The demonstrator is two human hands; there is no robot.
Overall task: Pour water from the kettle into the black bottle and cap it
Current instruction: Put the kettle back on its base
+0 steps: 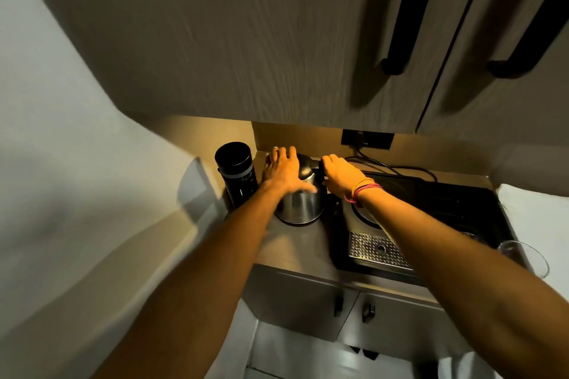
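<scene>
A steel kettle (303, 204) stands on the counter under the wall cabinets. My right hand (340, 177) is closed around its black handle at the kettle's right side. My left hand (283, 169) lies flat with spread fingers on the kettle's top and left shoulder, holding nothing. The black bottle (237, 174) stands upright just left of the kettle, near the wall corner, with its black cap on. It touches neither hand.
A black tray (446, 209) with a perforated metal drain plate (377, 248) lies right of the kettle. Cables (397, 168) run to a wall socket (366, 138) behind. A clear glass (523, 255) stands at the far right. Wall cabinets (277, 40) hang low overhead.
</scene>
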